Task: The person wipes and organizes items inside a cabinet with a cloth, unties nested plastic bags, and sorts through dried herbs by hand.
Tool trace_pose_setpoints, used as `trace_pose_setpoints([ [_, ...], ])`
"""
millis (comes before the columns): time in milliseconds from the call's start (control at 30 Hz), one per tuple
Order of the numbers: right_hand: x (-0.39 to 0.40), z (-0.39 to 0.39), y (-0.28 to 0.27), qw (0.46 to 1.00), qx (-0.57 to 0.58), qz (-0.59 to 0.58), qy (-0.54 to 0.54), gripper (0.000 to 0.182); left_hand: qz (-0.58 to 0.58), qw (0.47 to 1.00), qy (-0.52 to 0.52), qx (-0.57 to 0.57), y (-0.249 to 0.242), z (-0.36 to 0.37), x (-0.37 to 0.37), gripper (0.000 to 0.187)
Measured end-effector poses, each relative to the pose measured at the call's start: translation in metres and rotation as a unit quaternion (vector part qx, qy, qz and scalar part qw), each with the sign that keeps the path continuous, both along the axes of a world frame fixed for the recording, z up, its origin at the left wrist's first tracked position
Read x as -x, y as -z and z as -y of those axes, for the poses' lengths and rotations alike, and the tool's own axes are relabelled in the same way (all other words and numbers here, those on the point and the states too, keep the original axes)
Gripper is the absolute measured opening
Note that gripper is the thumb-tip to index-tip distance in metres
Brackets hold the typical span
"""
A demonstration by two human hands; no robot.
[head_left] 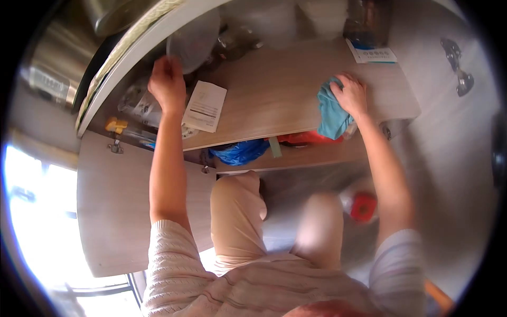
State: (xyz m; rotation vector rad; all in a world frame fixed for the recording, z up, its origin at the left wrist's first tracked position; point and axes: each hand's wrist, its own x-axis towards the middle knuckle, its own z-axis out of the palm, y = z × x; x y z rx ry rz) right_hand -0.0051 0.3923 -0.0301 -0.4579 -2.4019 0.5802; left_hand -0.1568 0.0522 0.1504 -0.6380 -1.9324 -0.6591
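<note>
My left hand (pixel 168 87) reaches into the open cabinet, its fingers closed at the edge of a translucent plastic container (pixel 194 42). The container's far side is blurred and in shadow. My right hand (pixel 350 95) grips a crumpled teal cloth (pixel 332 113) that rests on the wooden shelf (pixel 274 90) near its front edge. Beside my left wrist lies a white printed leaflet (pixel 206 105). Clear plastic packaging (pixel 140 103) sits to the left of that wrist.
Blue plastic bags (pixel 240 152) and a red item (pixel 309 137) fill the lower shelf. Cabinet doors stand open at left (pixel 124 206) and right (pixel 441 142). A booklet (pixel 372 53) lies by a dark jar (pixel 368 24). Something red (pixel 363 207) is near my knee.
</note>
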Motion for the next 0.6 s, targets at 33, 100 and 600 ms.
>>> trace_pose_setpoints([
  [33,-0.001,0.000,0.002,1.000,0.000,-0.003,-0.005,0.032,-0.005,1.000,-0.015,0.019,-0.009,-0.011,0.004,0.014],
  [100,-0.001,0.000,0.005,1.000,-0.008,0.009,0.005,0.032,-0.110,0.986,-0.066,0.104,-0.015,-0.024,0.033,0.012],
  [600,-0.002,0.001,-0.002,0.999,0.037,-0.007,-0.008,0.030,-0.189,0.939,-0.045,0.283,-0.016,-0.163,0.086,0.017],
])
